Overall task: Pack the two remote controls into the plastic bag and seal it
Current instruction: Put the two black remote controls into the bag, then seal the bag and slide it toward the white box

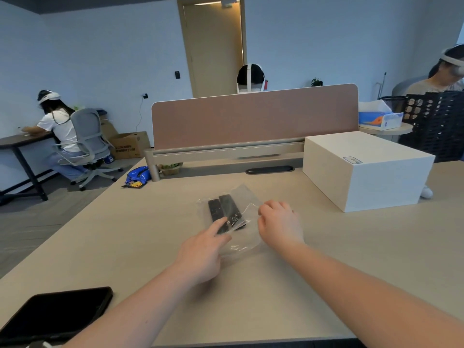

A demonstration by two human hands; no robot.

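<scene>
Two black remote controls [226, 212] lie side by side inside a clear plastic bag [241, 244] flat on the beige table [150, 222]. My left hand [200, 254] rests on the bag's near left part, its forefinger pressing on the near end of the left remote. At the bag's right edge my right hand [278, 224] has curled fingers that pinch the plastic. The bag's near end lies between my two hands; whether it is sealed cannot be made out.
A white box [364, 169] stands at the right back of the table. A black phone [55, 315] lies at the near left corner. A brown divider panel [253, 116] closes the far edge, with a blue packet [138, 175] beside it. People sit and stand beyond.
</scene>
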